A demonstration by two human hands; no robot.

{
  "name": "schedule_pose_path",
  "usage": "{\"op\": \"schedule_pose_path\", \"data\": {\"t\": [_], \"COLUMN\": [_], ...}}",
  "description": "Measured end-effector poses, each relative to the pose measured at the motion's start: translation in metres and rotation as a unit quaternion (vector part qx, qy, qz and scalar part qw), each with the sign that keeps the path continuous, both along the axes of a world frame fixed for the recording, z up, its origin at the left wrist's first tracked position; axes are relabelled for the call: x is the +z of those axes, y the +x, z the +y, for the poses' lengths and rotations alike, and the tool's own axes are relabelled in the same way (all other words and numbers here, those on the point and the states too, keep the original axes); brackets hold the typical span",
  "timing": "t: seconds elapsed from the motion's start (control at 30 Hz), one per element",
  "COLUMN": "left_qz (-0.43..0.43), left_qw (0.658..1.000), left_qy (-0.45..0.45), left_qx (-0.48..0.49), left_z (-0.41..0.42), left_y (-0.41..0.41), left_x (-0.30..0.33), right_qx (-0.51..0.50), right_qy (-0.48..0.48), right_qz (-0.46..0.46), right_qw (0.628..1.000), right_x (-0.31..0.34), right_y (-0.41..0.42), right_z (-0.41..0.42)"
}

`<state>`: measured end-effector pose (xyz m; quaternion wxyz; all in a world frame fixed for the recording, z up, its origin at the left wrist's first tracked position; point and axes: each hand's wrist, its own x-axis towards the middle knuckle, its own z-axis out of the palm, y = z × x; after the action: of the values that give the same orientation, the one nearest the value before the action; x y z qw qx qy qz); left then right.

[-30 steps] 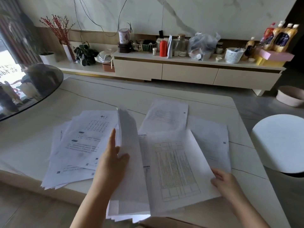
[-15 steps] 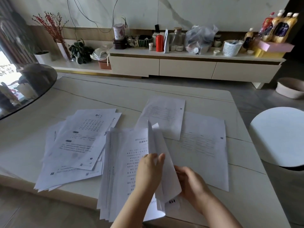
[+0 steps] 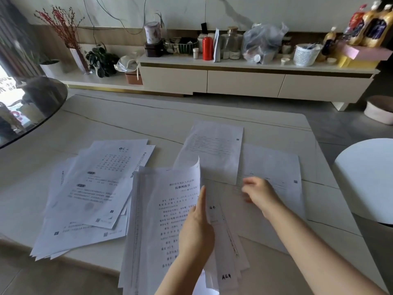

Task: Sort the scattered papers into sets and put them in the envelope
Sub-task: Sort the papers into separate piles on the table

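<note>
- head view, biggest first: pale stone table (image 3: 131,124) fills the lower frame; a dark glass round tabletop (image 3: 32,107) overlaps its left edge, a white round stool (image 3: 365,179) stands off its right side.
- long cream sideboard (image 3: 244,81) along the far wall, crowded: red canister (image 3: 207,48), white lattice basket (image 3: 305,54), clear plastic bag (image 3: 263,41), bottles with dark labels (image 3: 370,26) on a pink box, vase of red twigs (image 3: 63,33). labels too small to read.
- left pile of papers (image 3: 85,201), fanned loosely on the table's near left; top sheet has a table grid and small qr-type squares, text not legible.
- middle stack of papers (image 3: 161,220), overhanging the table's near edge; top sheet headed in chinese, the bold line reads 民事判决书, body text in rows below, blurred.
- two single sheets lie flat further right: far sheet (image 3: 214,145) with faint printed lines, right sheet (image 3: 274,167) partly under the forearm.
- left hand (image 3: 197,228) grips the middle stack's right edge, index finger straight up along the lifted top sheet, whose corner curls upward.
- right hand (image 3: 258,193) hovers over the papers right of the stack, fingers loosely bent, motion-blurred; cannot tell if it pinches a sheet.
- envelope not seen.
</note>
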<state>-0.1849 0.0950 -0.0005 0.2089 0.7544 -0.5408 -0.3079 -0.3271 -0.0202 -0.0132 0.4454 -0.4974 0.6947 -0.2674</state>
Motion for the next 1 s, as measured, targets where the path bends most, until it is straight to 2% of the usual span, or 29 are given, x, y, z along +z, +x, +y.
{"op": "schedule_pose_path", "data": {"t": [0.1,0.2,0.27,0.37,0.43,0.53,0.67,0.83,0.93,1.0], "left_qz": [0.024,0.025,0.022,0.006,0.002,-0.012,-0.027,-0.145,-0.224,-0.249], "left_qw": [1.0,0.999,0.999,0.999,0.999,0.999,0.999,0.984,0.966,0.958], "left_qy": [0.009,0.013,0.014,0.022,0.019,0.012,0.004,0.014,-0.024,-0.052], "left_qx": [-0.007,-0.024,-0.028,-0.035,-0.035,-0.03,-0.03,-0.102,-0.13,-0.133], "left_z": [-0.001,-0.002,-0.005,-0.007,-0.007,-0.008,-0.005,0.001,0.002,0.0], "left_y": [0.005,0.008,0.009,0.011,0.013,0.014,0.006,-0.022,-0.039,-0.044], "left_x": [-0.003,-0.008,-0.009,-0.01,-0.012,-0.013,-0.008,-0.005,-0.007,-0.006], "right_qx": [0.027,0.052,0.033,-0.018,-0.035,-0.045,-0.05,-0.03,0.006,-0.02], "right_qy": [-0.036,-0.035,-0.028,-0.026,-0.059,-0.11,-0.107,-0.05,-0.038,-0.03], "right_qz": [0.146,0.291,0.313,0.198,0.137,0.108,0.122,0.002,-0.058,-0.117], "right_qw": [0.988,0.955,0.949,0.98,0.988,0.987,0.985,0.998,0.998,0.992], "right_x": [-0.007,-0.015,-0.021,-0.025,-0.021,-0.006,0.014,0.022,0.028,0.028], "right_y": [0.023,0.053,0.063,0.06,0.048,0.017,-0.039,-0.064,-0.061,-0.065], "right_z": [-0.031,-0.037,-0.038,-0.048,-0.051,-0.038,0.012,0.077,0.099,0.106]}}
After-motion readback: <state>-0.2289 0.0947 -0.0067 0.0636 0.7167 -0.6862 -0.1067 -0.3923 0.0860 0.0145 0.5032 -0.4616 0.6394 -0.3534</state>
